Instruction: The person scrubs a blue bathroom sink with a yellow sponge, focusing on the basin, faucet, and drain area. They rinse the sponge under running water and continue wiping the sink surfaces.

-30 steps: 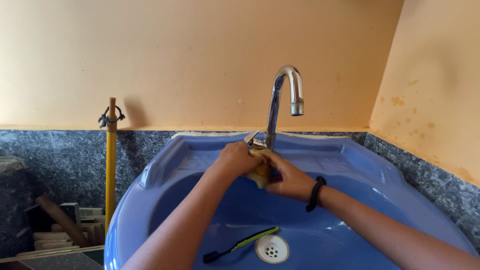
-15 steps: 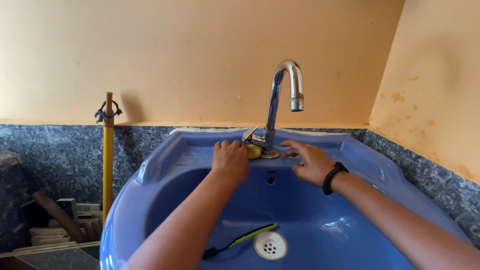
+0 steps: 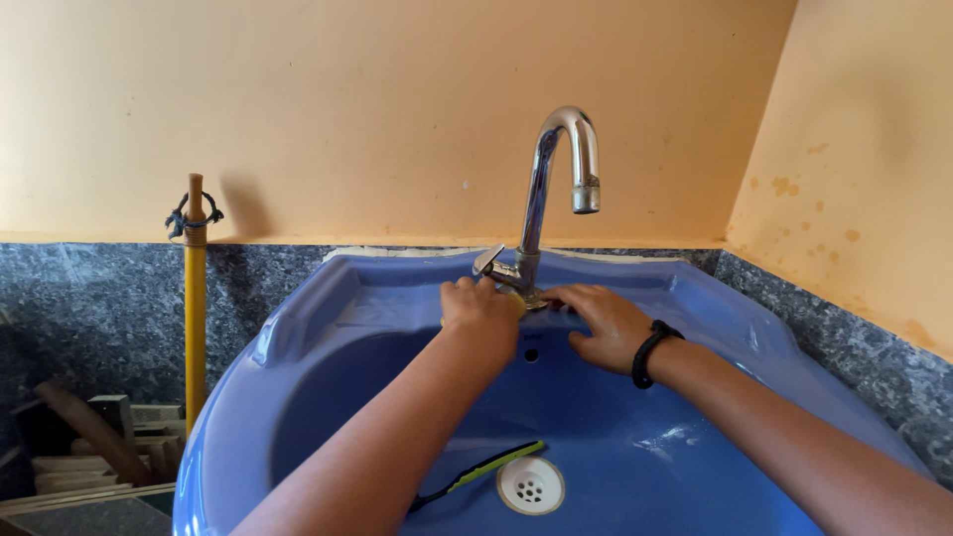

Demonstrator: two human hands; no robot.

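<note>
i see my left hand (image 3: 480, 310) now pressed against the base of the chrome tap (image 3: 541, 199) at the back edge of the blue sink (image 3: 298, 337), its grip closed on the yellow sponge (image 3: 517, 301), which barely shows. half a second ago the sponge showed more plainly. my right hand (image 3: 601, 323) has slid closer to the tap base, fingers flat, holding nothing. the toothbrush (image 3: 476, 474) lies by the drain (image 3: 530, 485), unmoved.

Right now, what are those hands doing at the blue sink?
A person's left hand presses a small yellow sponge against the base of the shiny curved metal tap. The right hand, with a black wristband, rests on the blue basin's back ledge. A green-and-black toothbrush lies beside the white drain.
</note>
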